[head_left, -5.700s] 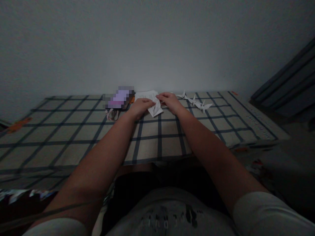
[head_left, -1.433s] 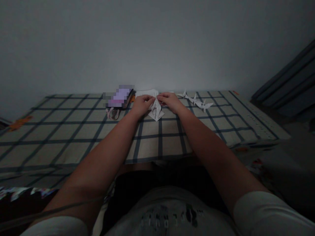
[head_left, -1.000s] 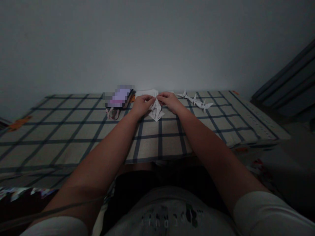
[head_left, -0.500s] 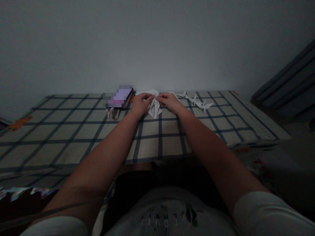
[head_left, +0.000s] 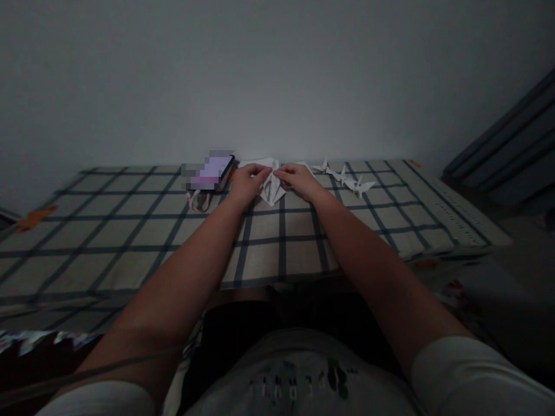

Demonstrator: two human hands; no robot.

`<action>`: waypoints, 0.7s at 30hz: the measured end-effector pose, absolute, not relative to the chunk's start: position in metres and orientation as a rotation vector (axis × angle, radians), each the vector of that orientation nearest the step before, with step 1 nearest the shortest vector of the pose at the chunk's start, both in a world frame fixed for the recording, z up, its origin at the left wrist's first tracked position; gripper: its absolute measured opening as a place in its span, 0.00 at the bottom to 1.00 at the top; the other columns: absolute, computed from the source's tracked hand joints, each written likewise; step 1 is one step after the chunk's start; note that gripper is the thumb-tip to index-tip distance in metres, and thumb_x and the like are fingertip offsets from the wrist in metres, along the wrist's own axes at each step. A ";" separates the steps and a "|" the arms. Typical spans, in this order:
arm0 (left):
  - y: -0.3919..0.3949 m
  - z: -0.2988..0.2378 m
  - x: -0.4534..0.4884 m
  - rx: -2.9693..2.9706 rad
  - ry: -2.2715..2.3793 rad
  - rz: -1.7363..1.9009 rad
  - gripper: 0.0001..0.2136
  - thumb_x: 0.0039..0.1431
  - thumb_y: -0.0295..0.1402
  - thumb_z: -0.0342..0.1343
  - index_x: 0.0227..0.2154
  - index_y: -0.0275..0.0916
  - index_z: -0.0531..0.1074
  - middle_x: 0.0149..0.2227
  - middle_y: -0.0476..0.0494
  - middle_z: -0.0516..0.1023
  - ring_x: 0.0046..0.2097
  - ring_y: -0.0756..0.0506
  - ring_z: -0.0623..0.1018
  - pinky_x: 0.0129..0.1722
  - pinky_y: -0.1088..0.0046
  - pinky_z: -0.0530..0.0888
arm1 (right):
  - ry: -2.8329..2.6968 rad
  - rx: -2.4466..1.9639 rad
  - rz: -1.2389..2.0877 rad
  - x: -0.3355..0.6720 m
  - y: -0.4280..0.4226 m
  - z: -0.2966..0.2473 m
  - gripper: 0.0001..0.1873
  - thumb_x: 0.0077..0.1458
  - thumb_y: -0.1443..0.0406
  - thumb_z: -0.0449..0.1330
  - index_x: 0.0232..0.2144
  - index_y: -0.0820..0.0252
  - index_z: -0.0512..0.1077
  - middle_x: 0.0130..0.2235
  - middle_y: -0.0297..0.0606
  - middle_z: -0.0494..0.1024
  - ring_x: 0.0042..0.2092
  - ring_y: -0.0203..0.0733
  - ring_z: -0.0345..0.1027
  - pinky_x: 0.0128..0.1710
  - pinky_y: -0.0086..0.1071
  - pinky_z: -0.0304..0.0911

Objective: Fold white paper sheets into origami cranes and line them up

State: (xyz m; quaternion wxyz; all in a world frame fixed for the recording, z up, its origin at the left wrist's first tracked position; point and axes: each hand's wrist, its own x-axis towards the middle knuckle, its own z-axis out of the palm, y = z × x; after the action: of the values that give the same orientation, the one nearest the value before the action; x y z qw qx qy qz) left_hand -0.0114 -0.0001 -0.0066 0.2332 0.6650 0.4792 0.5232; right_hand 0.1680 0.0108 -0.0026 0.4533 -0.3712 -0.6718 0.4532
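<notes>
Basically, both my hands meet over the checked cloth [head_left: 260, 249], each w/ thumb & fingers pinched nearly closed on one piece of folded paper [head_left: 272, 195]. L hand [head_left: 245, 184] grips its L side, R hand [head_left: 300, 180] its R, fingertips almost touching, prob. b/c the far end is narrow & needs steadying from both sides. Its pointed near end sticks out below the grip, toward me, uncovered, so creases stay visible; finer folds too dim to tell. Just beyond L hand: a white sheet [head_left: 260, 162], partly hidden. Right of R hand, approx. diagonal row of paper cranes [head_left: 342, 176], set apart, presumably so wings don't get crushed. Left of L hand, a phone [head_left: 212, 171], partly pixelated, w/ pink strap [head_left: 200, 200] toward me, seemingly parked clear of my fingers.
</notes>
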 end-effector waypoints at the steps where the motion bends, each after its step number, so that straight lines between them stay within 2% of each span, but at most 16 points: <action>1: 0.000 -0.007 -0.011 1.812 1.303 1.439 0.17 0.52 0.48 0.60 0.31 0.37 0.78 0.32 0.44 0.79 0.36 0.45 0.74 0.39 0.70 0.71 | -1.657 -0.927 1.099 0.168 0.011 -0.003 0.11 0.54 0.59 0.64 0.28 0.61 0.73 0.22 0.28 0.67 0.24 0.29 0.56 0.25 0.27 0.53; 6: 0.000 -0.007 -0.009 1.701 1.176 1.406 0.17 0.52 0.47 0.60 0.32 0.36 0.77 0.32 0.44 0.79 0.36 0.46 0.75 0.38 0.70 0.71 | -1.597 -0.944 0.997 0.168 0.014 -0.002 0.11 0.54 0.58 0.65 0.29 0.61 0.74 0.23 0.29 0.68 0.25 0.31 0.57 0.26 0.27 0.54; 11: 0.006 -0.011 -0.009 1.757 1.183 1.450 0.13 0.51 0.44 0.62 0.31 0.38 0.77 0.39 0.42 0.79 0.43 0.45 0.76 0.45 0.70 0.72 | -1.580 -0.984 0.963 0.170 0.014 0.001 0.11 0.54 0.58 0.65 0.31 0.61 0.75 0.24 0.29 0.69 0.27 0.32 0.59 0.28 0.28 0.55; 14: 0.006 -0.012 -0.007 1.534 1.145 1.367 0.17 0.50 0.46 0.62 0.37 0.39 0.76 0.39 0.44 0.78 0.39 0.46 0.76 0.37 0.71 0.73 | -1.548 -0.995 0.946 0.170 0.013 0.003 0.11 0.54 0.58 0.65 0.31 0.61 0.75 0.24 0.29 0.68 0.27 0.32 0.58 0.29 0.28 0.55; 17: 0.002 -0.010 -0.006 1.419 1.090 1.264 0.17 0.51 0.46 0.61 0.39 0.41 0.75 0.39 0.45 0.77 0.38 0.46 0.76 0.31 0.73 0.72 | -1.515 -0.991 0.924 0.170 0.012 0.005 0.10 0.54 0.59 0.65 0.31 0.61 0.75 0.24 0.28 0.68 0.27 0.32 0.58 0.30 0.28 0.55; 21: -0.003 -0.007 -0.005 1.390 1.043 1.212 0.16 0.52 0.43 0.61 0.41 0.41 0.75 0.38 0.45 0.76 0.37 0.46 0.76 0.31 0.71 0.76 | -1.476 -0.947 0.949 0.169 0.012 0.006 0.08 0.53 0.61 0.65 0.31 0.61 0.74 0.26 0.29 0.71 0.29 0.32 0.61 0.33 0.27 0.58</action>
State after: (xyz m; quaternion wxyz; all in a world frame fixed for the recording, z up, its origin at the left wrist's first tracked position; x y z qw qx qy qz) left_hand -0.0046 -0.0027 -0.0074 0.4894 0.5722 0.4293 0.4988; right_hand 0.1695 0.0120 0.0057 0.5429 -0.3990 -0.6216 0.3997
